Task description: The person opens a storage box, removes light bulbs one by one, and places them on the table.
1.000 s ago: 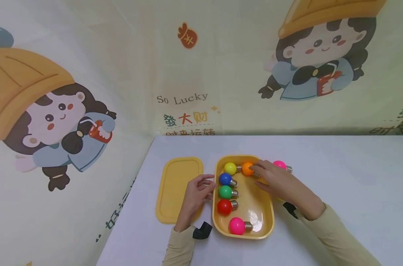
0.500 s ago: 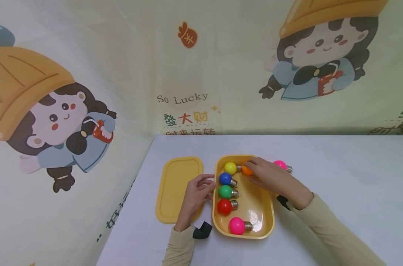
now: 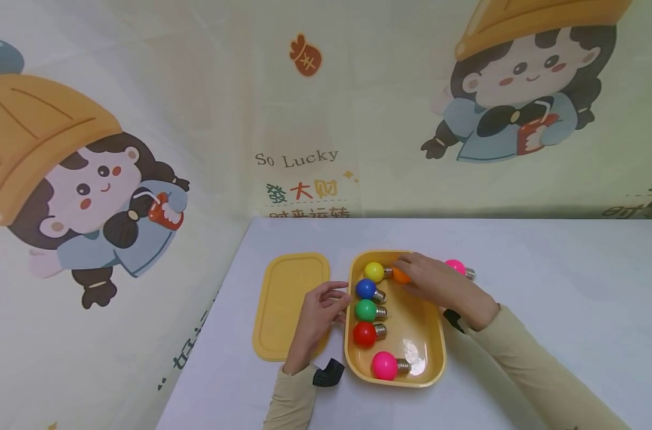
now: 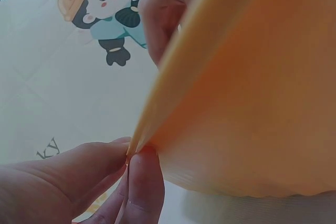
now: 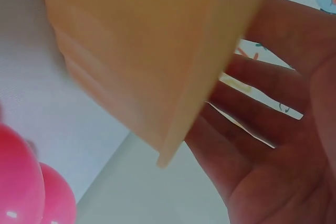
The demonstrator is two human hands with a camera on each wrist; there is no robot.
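Note:
A yellow tray point(image 3: 418, 334) holds several coloured toy light bulbs. My right hand point(image 3: 438, 283) reaches over its far right side, fingertips curled around an orange bulb point(image 3: 401, 275), whose screw base is hidden. In the right wrist view the tray wall point(image 5: 136, 51) hides those fingertips. My left hand point(image 3: 320, 313) pinches the tray's left rim; its fingers point(image 4: 146, 177) show close at the rim in the left wrist view. Along the tray's left side lie a yellow bulb point(image 3: 374, 272), blue bulb point(image 3: 366, 289), green bulb point(image 3: 366, 310) and red bulb point(image 3: 364, 334). A pink bulb point(image 3: 385, 365) lies at the near end.
Left of the tray a flat yellow lid point(image 3: 282, 310) lies on the white table point(image 3: 562, 286), partly behind my left hand. Another pink bulb point(image 3: 456, 266) rests on the table beyond my right hand. A printed cloth point(image 3: 390, 119) hangs behind.
My right hand has moved slightly left and its fingers have closed over the orange bulb, covering more of it. The left hand and the other bulbs stay in place.

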